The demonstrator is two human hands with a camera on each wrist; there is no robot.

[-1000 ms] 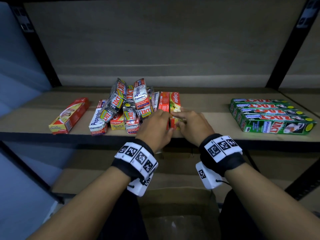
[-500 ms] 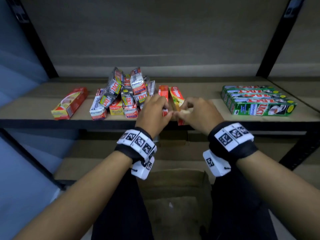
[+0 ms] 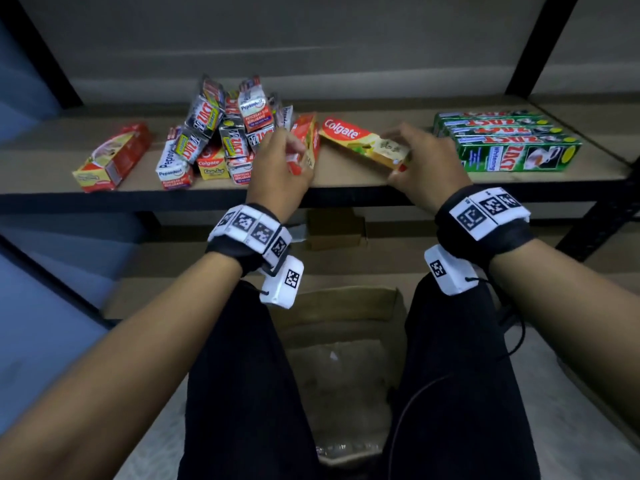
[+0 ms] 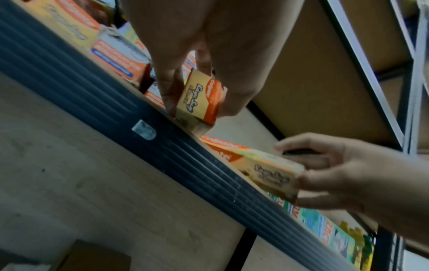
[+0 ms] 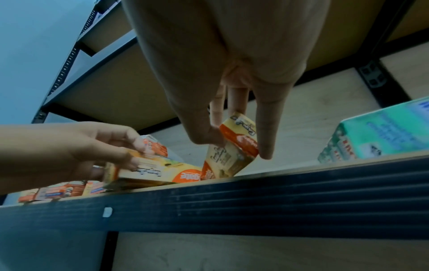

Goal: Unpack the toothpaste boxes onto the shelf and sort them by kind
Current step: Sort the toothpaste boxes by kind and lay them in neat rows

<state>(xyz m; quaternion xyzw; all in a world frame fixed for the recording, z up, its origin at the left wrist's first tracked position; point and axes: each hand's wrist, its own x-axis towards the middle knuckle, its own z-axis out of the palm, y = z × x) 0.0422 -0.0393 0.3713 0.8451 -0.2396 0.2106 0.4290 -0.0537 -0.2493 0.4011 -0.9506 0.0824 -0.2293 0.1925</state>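
A box marked "Colgate" is gripped at its near end by the right hand; a second Colgate box is grasped by the left hand on the shelf.

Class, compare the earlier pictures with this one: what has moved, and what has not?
The right hand has drawn one Colgate box rightward, away from the box that the left hand holds; both were together before. The mixed pile and green Zact row stayed put.

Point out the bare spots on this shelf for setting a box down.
Bare board lies between the lone red-yellow box and the heap, and behind the right hand's Colgate box toward the green Zact row. The heap is crowded.
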